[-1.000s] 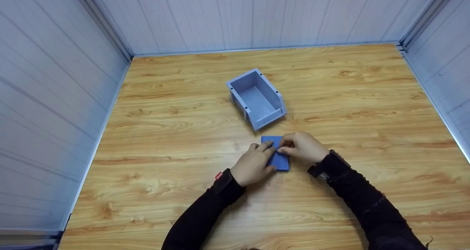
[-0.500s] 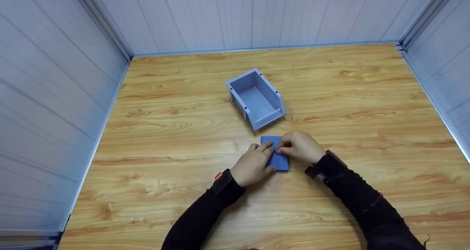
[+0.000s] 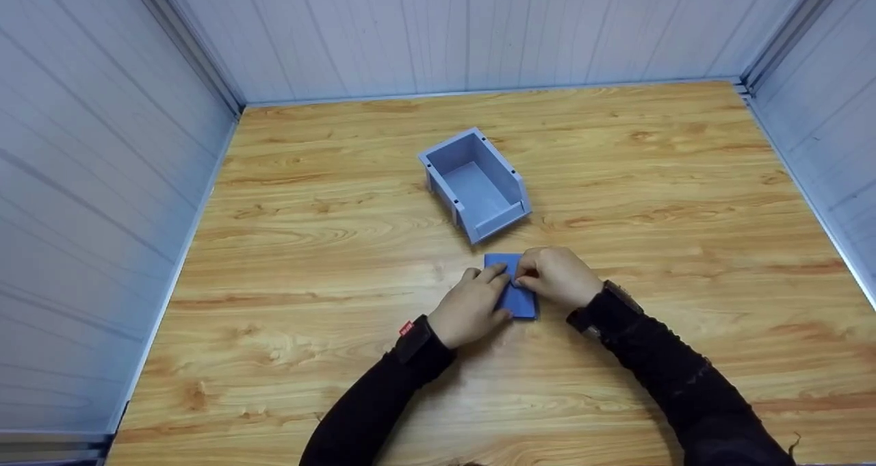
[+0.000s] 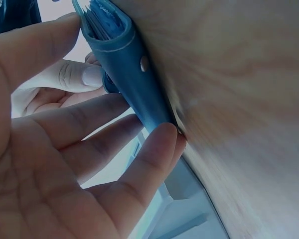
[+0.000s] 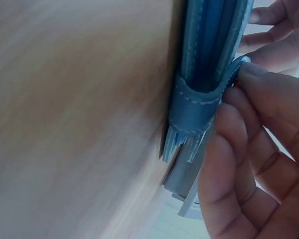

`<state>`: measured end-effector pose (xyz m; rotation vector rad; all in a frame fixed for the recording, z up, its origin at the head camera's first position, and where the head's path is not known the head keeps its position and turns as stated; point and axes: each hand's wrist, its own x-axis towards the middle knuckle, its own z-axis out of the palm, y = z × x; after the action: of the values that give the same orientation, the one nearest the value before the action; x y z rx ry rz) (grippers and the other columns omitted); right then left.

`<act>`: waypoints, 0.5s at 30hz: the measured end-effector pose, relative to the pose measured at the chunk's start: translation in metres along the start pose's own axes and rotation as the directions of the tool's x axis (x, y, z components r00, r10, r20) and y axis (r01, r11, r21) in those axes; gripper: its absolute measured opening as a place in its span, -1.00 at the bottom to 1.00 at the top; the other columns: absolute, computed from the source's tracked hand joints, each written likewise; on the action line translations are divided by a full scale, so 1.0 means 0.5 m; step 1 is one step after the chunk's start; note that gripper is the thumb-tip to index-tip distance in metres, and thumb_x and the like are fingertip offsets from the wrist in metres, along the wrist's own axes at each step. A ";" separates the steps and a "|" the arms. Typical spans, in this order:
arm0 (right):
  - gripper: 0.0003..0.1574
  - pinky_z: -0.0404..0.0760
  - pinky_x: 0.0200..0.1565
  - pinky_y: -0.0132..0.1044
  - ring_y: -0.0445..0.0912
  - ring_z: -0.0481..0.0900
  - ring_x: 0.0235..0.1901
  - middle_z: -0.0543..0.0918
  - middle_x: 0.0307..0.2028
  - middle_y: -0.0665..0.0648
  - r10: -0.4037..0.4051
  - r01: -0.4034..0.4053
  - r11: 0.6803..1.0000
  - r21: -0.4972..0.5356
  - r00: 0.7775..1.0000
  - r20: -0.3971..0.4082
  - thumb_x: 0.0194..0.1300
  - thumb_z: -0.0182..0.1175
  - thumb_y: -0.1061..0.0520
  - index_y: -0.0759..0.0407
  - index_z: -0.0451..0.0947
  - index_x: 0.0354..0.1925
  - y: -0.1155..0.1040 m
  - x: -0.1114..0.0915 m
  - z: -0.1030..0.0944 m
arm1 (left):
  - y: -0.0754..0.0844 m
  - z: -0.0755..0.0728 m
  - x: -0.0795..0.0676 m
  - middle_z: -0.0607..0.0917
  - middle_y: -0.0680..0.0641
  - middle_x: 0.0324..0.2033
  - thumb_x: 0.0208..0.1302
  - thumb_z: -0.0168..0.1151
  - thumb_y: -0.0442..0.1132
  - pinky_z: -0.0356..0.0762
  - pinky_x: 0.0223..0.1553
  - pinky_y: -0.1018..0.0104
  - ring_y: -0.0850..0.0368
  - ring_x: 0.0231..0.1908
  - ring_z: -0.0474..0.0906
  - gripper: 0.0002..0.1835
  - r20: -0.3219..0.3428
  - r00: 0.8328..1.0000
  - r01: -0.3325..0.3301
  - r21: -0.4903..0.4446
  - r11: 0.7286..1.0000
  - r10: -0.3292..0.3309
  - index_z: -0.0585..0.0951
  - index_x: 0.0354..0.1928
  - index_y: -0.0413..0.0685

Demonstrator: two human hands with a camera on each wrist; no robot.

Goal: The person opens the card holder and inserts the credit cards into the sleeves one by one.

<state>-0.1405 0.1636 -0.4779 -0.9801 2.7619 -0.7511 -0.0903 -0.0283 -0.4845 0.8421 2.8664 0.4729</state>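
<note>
A small blue card wallet [image 3: 523, 305] lies flat on the table between both hands. Its spine with a metal snap [image 4: 144, 63] faces the left wrist camera, and thin inner leaves show at the near end. My left hand [image 3: 469, 308] rests on the wallet, fingers stretched over the cover and thumb at the near edge. From the right, my right hand [image 3: 564, 274] pinches the tip of a stitched blue strap [image 5: 194, 107] between thumb and forefinger. That strap wraps round the wallet's open side and bends up over the top cover.
Just beyond the wallet stands a grey plastic bin [image 3: 479, 185], its low front turned toward the hands. The wood-grain table [image 3: 308, 261] is bounded by pale panel walls [image 3: 356, 35] at the back and both sides. Dark bands and sleeves cover both wrists.
My right hand has shifted slightly left over the wallet's cover with the strap tip. My left hand and the bin keep their places.
</note>
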 end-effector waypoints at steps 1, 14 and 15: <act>-0.94 0.60 -0.31 -0.20 -0.12 0.62 -0.41 0.70 -0.43 0.04 -0.008 0.008 1.000 -0.015 1.000 -0.005 0.16 0.37 0.19 0.12 0.68 -0.44 -0.001 0.000 0.001 | 0.000 0.000 0.000 0.42 -0.20 0.36 0.27 0.28 -0.02 0.48 0.18 0.11 -0.14 0.15 0.48 -0.35 -0.001 1.000 -0.001 0.004 1.000 0.001 0.44 0.32 -0.21; -0.95 0.59 -0.30 -0.23 -0.13 0.63 -0.38 0.72 -0.41 0.03 -0.049 0.049 0.999 0.018 0.999 0.001 0.20 0.35 0.17 0.13 0.70 -0.40 0.011 0.001 0.004 | -0.001 0.000 0.000 0.42 -0.19 0.35 0.26 0.29 -0.03 0.52 0.14 0.11 -0.16 0.12 0.49 -0.35 -0.004 1.000 -0.003 -0.014 1.000 0.003 0.45 0.31 -0.21; -0.95 0.59 -0.28 -0.23 -0.13 0.63 -0.37 0.72 -0.40 0.03 -0.036 0.035 0.998 0.052 0.999 0.012 0.20 0.34 0.17 0.12 0.70 -0.39 0.014 0.001 0.002 | -0.001 -0.001 0.000 0.42 -0.19 0.35 0.26 0.30 -0.03 0.52 0.14 0.10 -0.17 0.12 0.49 -0.35 -0.003 1.000 0.001 -0.023 1.000 -0.001 0.45 0.31 -0.20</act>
<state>-0.1446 0.1675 -0.4824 -1.0233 2.7059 -0.8142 -0.0906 -0.0287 -0.4842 0.8376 2.8584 0.5070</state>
